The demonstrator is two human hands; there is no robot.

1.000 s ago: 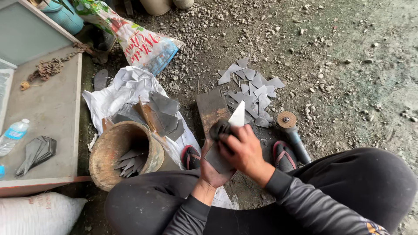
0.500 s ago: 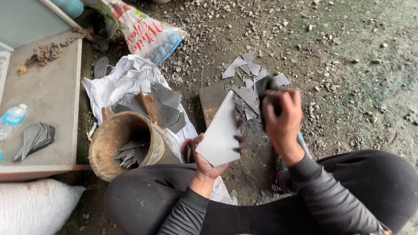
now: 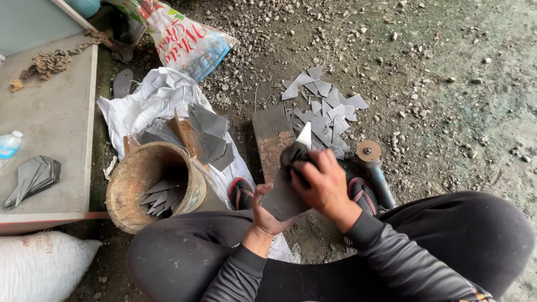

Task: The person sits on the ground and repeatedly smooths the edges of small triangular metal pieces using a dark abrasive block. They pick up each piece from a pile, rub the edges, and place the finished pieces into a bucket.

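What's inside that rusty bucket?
The bucket holds grey pointed metal pieces, lying loose at the bottom. Its near wall hides whatever lies under or beside them.

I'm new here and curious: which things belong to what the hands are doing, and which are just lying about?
In use: metal piece, held by left hand and right hand; cut metal pieces; bucket holding more pieces.

Lying about: chain, water bottle, printed sack, angle grinder.

A rusty bucket (image 3: 150, 184) held grey metal offcuts. Behind it lay a crumpled white sack (image 3: 151, 98) and a printed bag (image 3: 187, 42). 1 chain (image 3: 47, 61) and 1 plastic bottle (image 3: 9, 144) sat on the grey platform (image 3: 50, 117).
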